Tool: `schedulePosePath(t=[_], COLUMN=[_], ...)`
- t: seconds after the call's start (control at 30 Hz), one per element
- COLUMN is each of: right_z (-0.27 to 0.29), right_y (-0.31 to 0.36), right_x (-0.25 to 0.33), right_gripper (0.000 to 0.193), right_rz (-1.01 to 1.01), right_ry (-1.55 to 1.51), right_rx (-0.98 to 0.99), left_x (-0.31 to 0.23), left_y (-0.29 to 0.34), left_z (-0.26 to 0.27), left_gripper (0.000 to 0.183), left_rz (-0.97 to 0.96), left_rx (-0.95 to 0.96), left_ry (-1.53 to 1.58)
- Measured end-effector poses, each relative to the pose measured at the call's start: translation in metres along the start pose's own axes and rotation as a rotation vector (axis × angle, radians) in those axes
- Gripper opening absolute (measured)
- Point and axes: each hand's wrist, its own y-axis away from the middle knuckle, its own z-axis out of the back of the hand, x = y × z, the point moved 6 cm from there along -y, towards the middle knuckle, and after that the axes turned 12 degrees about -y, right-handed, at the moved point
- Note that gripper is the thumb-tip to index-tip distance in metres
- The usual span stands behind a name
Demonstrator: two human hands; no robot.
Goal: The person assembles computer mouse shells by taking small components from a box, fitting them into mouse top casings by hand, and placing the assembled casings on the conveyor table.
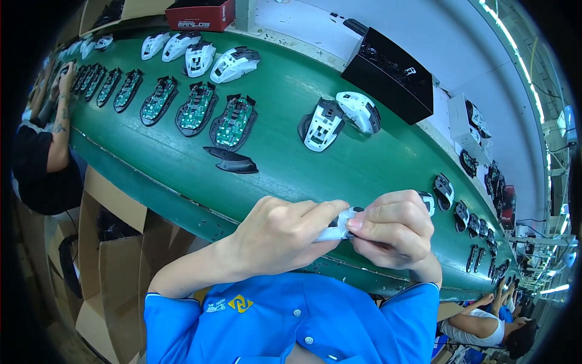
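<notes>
Close to my body, at the table's near edge, a white plastic mouse shell part (pixel 332 233) with dark bits is pinched between both hands. My left hand (pixel 276 233) is closed round its left side. My right hand (pixel 397 229) grips its right end, the thumb pressed on it; the fingers hide most of the part. Beyond my left hand lies a curved black plastic piece (pixel 231 161), just below a mouse base with a green circuit board (pixel 235 123). A white-and-black mouse (pixel 322 126) touches a white mouse shell (pixel 359 111) farther off.
The green table (pixel 279 151) carries more mouse bases with boards (pixel 197 108) and several white shells (pixel 235 65) at the far left. A black box (pixel 388 76) stands at the back. Dark mice (pixel 444 192) line the right. Cardboard boxes (pixel 118 267) sit below left; people work at both sides.
</notes>
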Motion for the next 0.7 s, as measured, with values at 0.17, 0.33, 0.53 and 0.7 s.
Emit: schedulePosePath(t=[0.17,0.33,0.53,0.7], right_z=[-0.006,-0.009,-0.005,-0.015], right_y=[0.008,0.007,0.011,0.016], right_x=[0.007,0.001,0.008,0.019], right_gripper=[0.027,0.027,0.026,0.023], right_rz=[0.096,0.173,0.109,0.198], right_ry=[0.104,0.057,0.168,0.391], right_rx=[-0.073,-0.084,-0.103,-0.126], left_x=[0.003,0.003,-0.008,-0.013], left_y=[0.003,0.002,0.006,0.007], left_z=[-0.005,0.009,0.024,0.023], left_gripper=[0.040,0.034,0.034,0.037], left_rz=[-0.008,-0.065,-0.209,-0.262], left_rx=[-0.007,-0.161,-0.327,-0.337], left_ry=[0.109,-0.167,-0.508,-0.599])
